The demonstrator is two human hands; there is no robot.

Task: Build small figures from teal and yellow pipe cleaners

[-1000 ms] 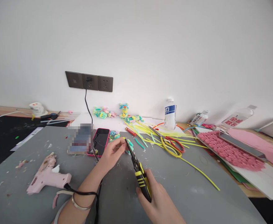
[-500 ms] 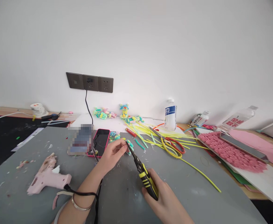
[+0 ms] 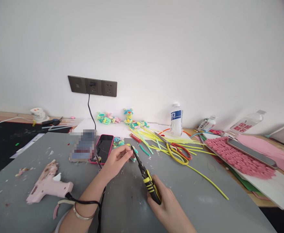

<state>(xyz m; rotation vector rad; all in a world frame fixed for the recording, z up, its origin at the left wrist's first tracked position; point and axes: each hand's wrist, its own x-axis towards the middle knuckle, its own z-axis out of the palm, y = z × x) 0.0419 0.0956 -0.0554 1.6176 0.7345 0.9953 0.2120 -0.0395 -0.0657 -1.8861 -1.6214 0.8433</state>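
Note:
My right hand is wrapped round the black and yellow handles of a pair of long-nose pliers. The pliers' dark jaws point away and to the left, their tips close to the fingertips of my left hand. Thumb and fingers of that left hand are pinched together; what is between them is too small to make out. Just behind the left fingers lies a teal, blue and yellow bundle of fuzzy stems, partly hidden by the hand.
A pink glue gun with a black cord lies left. Beyond my hands are a pink-edged phone, scissors, yellow fuzzy stems and small colourful figures. Rightward sit a bottle and a pink woven piece.
The whole view has shifted slightly. The pliers' handles look a little closer together, with the jaws still beside my left fingertips. My left hand keeps its pinch.

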